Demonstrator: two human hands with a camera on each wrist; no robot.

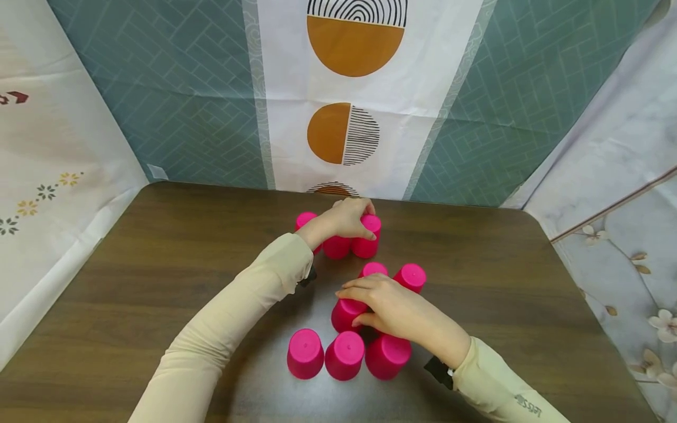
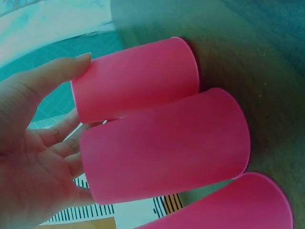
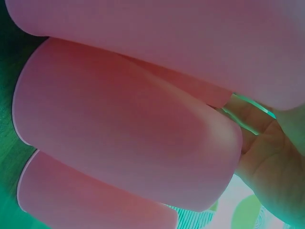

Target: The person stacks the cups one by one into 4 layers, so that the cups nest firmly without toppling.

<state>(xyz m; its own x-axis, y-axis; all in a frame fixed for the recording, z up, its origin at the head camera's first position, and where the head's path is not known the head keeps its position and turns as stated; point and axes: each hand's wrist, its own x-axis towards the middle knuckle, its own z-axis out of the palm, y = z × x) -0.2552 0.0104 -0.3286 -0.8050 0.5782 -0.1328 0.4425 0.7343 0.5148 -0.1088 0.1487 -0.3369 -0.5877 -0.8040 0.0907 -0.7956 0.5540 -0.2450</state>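
Note:
Pink cups stand upside down on the dark wooden table. At the back, my left hand grips the upper end of the right-hand cup in a row of three. In the left wrist view its thumb lies on that cup's near side, with fingers reaching behind; the middle cup stands right beside it. My right hand holds a cup in the middle group, thumb on the near side and fingers over the far side. Two more cups, one behind it and one at right, are partly hidden by that hand.
A front row has a left cup, a middle cup and a right cup, close under my right hand. The back row's left cup is partly behind my left wrist. A patterned cloth hangs beyond the table's far edge.

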